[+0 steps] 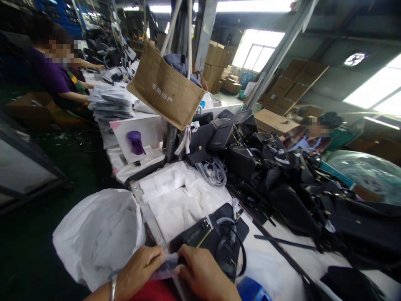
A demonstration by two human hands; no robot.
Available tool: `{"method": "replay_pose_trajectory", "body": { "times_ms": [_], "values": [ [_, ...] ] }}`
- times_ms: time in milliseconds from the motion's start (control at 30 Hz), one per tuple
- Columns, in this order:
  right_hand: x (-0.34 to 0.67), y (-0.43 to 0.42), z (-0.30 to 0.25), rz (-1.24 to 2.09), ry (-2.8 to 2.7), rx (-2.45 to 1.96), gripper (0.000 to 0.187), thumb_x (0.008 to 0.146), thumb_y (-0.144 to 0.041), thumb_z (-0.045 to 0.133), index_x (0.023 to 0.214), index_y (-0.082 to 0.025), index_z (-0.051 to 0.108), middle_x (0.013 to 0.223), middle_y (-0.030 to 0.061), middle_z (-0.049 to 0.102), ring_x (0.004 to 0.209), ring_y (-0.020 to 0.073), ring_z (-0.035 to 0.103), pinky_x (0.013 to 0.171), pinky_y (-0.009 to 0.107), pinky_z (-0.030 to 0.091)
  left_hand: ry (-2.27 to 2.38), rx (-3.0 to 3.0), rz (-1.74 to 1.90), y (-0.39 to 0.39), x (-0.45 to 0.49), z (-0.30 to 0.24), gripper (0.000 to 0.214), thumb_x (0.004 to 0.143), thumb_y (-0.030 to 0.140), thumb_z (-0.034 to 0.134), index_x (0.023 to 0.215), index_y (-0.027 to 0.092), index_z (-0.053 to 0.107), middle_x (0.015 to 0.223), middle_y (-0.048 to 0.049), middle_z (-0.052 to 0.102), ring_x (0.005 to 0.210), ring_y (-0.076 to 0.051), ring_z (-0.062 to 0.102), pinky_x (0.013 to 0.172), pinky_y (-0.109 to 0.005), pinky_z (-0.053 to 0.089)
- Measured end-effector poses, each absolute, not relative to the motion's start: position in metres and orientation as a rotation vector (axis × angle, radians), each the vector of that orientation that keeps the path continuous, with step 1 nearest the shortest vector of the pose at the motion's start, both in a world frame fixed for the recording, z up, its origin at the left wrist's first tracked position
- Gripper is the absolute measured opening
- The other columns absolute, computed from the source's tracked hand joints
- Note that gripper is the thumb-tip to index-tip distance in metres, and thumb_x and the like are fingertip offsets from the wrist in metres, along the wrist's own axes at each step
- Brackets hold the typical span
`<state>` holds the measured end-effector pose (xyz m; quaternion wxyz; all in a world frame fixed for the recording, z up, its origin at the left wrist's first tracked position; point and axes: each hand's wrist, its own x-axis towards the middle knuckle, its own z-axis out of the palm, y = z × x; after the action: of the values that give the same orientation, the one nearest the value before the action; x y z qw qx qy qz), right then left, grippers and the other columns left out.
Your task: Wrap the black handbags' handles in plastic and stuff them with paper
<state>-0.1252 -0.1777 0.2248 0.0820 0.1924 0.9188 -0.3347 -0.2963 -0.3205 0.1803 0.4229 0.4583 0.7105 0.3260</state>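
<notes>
A black handbag (pixel 213 240) with gold hardware and wrapped handles lies on the white table (pixel 282 267) right in front of me. My left hand (pixel 138 271) and my right hand (pixel 203 276) meet at its near edge. Both pinch a piece of clear plastic film (pixel 167 265) between thumb and fingers. A bracelet sits on my left wrist. White wrapping sheets (pixel 175 196) lie just beyond the bag.
A big heap of black handbags (pixel 282 175) fills the table to the right. A white sack (pixel 97 234) hangs open at the left. A brown hanging bag (pixel 166 90), a purple cup (pixel 136 142), cardboard boxes and two seated people are farther off.
</notes>
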Motion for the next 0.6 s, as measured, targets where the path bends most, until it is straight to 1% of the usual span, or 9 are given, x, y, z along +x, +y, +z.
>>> {"method": "replay_pose_trajectory", "body": {
  "times_ms": [67,100,167,233,367,400,467,533,600],
  "values": [
    [-0.111,-0.167,0.227,-1.142,2.634,0.570,0.032,0.082,-0.035,0.064,0.111,-0.026,0.055,0.101,0.0006,0.070,0.090,0.0187,0.065,0.069,0.022,0.040,1.827,1.165,0.794,-0.324,-0.298,0.181,0.042,0.093,0.046,0.035,0.066,0.018,0.051,0.062,0.0036,0.049,0.062,-0.013,0.045,0.060,-0.022,0.033],
    [-0.104,-0.160,0.228,-1.164,2.583,0.579,0.035,0.081,-0.039,0.065,0.113,-0.027,0.055,0.101,0.0008,0.070,0.090,0.0193,0.064,0.068,0.022,0.039,1.852,1.170,0.787,-0.326,-0.299,0.182,0.042,0.093,0.045,0.034,0.065,0.019,0.051,0.063,0.0033,0.050,0.062,-0.014,0.045,0.060,-0.022,0.033],
    [-0.093,-0.149,0.229,-1.155,2.527,0.595,0.029,0.084,-0.043,0.060,0.107,-0.025,0.058,0.095,0.0016,0.070,0.085,0.0194,0.064,0.065,0.023,0.038,1.876,1.163,0.783,-0.328,-0.301,0.182,0.042,0.093,0.045,0.033,0.066,0.019,0.050,0.063,0.0029,0.051,0.063,-0.014,0.046,0.061,-0.023,0.034],
    [-0.089,-0.141,0.231,-1.169,2.538,0.597,0.024,0.090,-0.043,0.051,0.098,-0.022,0.059,0.087,0.0018,0.068,0.078,0.0176,0.062,0.063,0.023,0.037,1.844,1.142,0.802,-0.330,-0.301,0.183,0.041,0.094,0.045,0.033,0.068,0.019,0.052,0.065,0.0025,0.053,0.064,-0.015,0.047,0.062,-0.023,0.035],
    [-0.091,-0.135,0.240,-1.307,2.553,0.595,0.036,0.094,-0.050,0.041,0.087,-0.019,0.057,0.076,-0.0006,0.061,0.068,0.0134,0.055,0.061,0.022,0.035,1.671,1.089,0.879,-0.331,-0.296,0.184,0.040,0.094,0.047,0.033,0.078,0.020,0.058,0.076,0.0009,0.059,0.073,-0.016,0.052,0.068,-0.023,0.039],
    [-0.091,-0.134,0.243,-1.355,2.550,0.587,0.037,0.095,-0.050,0.039,0.087,-0.019,0.058,0.076,-0.0011,0.060,0.067,0.0128,0.054,0.061,0.022,0.035,1.637,1.074,0.896,-0.331,-0.295,0.184,0.040,0.094,0.047,0.033,0.080,0.020,0.059,0.078,0.0004,0.061,0.075,-0.017,0.053,0.070,-0.023,0.040],
    [-0.091,-0.133,0.252,-1.451,2.552,0.581,0.033,0.096,-0.047,0.038,0.095,-0.020,0.058,0.076,-0.0023,0.058,0.068,0.0119,0.052,0.061,0.021,0.035,1.588,1.045,0.930,-0.333,-0.292,0.184,0.038,0.094,0.047,0.037,0.085,0.020,0.061,0.081,-0.0004,0.063,0.077,-0.017,0.055,0.071,-0.024,0.040],
    [-0.091,-0.132,0.261,-1.526,2.564,0.596,0.026,0.096,-0.042,0.042,0.104,-0.023,0.057,0.074,-0.0043,0.055,0.066,0.0111,0.049,0.061,0.021,0.034,1.541,1.001,0.986,-0.334,-0.289,0.182,0.034,0.092,0.047,0.042,0.089,0.019,0.062,0.084,-0.0011,0.064,0.079,-0.017,0.056,0.072,-0.024,0.041],
    [-0.092,-0.132,0.268,-1.577,2.567,0.605,0.021,0.094,-0.038,0.047,0.106,-0.024,0.057,0.072,-0.0057,0.053,0.065,0.0104,0.048,0.061,0.021,0.034,1.490,0.941,1.053,-0.335,-0.285,0.180,0.031,0.090,0.047,0.047,0.092,0.019,0.062,0.085,-0.0015,0.065,0.079,-0.017,0.057,0.071,-0.024,0.041]
  ]
}}
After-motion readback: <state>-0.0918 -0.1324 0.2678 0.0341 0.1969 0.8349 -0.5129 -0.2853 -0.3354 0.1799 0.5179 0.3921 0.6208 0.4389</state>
